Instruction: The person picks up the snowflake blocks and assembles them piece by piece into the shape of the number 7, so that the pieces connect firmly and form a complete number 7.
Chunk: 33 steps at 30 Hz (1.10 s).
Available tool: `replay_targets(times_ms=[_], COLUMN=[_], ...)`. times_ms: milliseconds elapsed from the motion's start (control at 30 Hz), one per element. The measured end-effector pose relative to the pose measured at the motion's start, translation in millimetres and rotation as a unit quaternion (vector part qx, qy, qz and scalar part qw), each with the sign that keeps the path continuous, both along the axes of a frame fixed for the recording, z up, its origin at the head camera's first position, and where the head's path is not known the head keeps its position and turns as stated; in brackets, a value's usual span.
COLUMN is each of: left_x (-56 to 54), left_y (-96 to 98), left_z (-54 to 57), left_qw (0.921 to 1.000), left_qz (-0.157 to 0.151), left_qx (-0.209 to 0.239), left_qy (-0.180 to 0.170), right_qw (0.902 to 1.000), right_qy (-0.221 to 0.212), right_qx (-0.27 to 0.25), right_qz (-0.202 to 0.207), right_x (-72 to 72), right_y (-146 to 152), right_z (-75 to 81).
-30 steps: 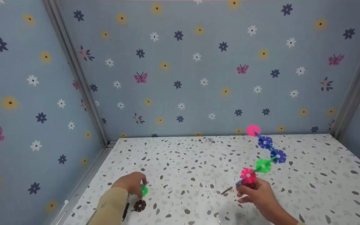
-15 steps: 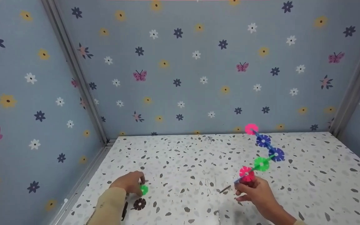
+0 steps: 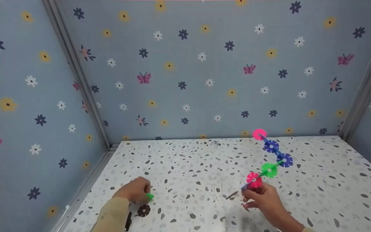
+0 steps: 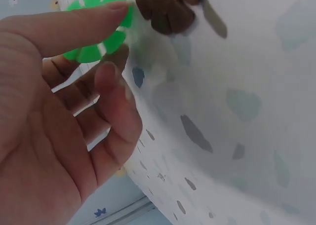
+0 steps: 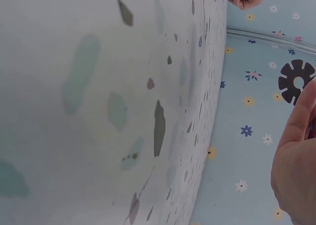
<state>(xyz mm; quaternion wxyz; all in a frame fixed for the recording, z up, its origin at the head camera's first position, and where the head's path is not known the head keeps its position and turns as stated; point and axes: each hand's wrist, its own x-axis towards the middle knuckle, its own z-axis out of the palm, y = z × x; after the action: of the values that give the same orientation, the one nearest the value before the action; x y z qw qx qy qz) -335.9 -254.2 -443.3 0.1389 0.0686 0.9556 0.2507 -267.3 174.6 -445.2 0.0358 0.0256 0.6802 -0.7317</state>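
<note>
My left hand (image 3: 134, 191) pinches a green notched plastic disc (image 3: 150, 196) between thumb and fingers, close over the tabletop. In the left wrist view, the thumb crosses the front of this green snowflake disc (image 4: 90, 54). A brown disc (image 3: 144, 210) lies just below that hand. My right hand (image 3: 267, 198) grips the near end of a zigzag chain of interlocked discs (image 3: 269, 169), coloured pink, blue and green. At the chain's near end, a dark disc (image 5: 292, 82) sticks out beyond the fingers in the right wrist view; the head view shows it edge-on.
Another dark disc (image 3: 128, 221) stands out beside the left sleeve, partly hidden by it. The white speckled tabletop (image 3: 192, 167) runs back to a flower-patterned blue wall (image 3: 185, 96). Similar panels with metal corner posts enclose both sides.
The green disc has tipped from nearly face-on to a steeper angle in my left fingers. My right hand and its chain have stayed almost still, with a slight shift of the head view.
</note>
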Motion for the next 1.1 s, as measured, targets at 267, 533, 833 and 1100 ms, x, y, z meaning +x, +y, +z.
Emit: replay_targets(times_ms=[267,533,833,1100], left_x=[3.3,8.6,18.1,25.0], left_y=[32.9,61.9,95.8,113.3], left_z=[0.5,0.7,0.7,-0.7], left_qw=[0.9944,0.9849,0.9777,0.9632], left_qz=[-0.063,-0.108,-0.134,-0.161], left_qx=[0.025,0.071,0.119,0.182], left_qy=[0.08,0.115,0.111,0.115], right_qw=[0.9999,0.9995,0.9994,0.9994], right_qy=[-0.001,-0.011,-0.014,-0.004], right_qx=[0.013,0.018,-0.007,-0.034], right_qz=[-0.01,-0.025,-0.029,-0.007], right_x=[-2.9,-4.0,-5.2,-4.0], right_y=[-4.7,-9.4,-11.5,-11.7], right_z=[1.6,3.4,3.3,1.6])
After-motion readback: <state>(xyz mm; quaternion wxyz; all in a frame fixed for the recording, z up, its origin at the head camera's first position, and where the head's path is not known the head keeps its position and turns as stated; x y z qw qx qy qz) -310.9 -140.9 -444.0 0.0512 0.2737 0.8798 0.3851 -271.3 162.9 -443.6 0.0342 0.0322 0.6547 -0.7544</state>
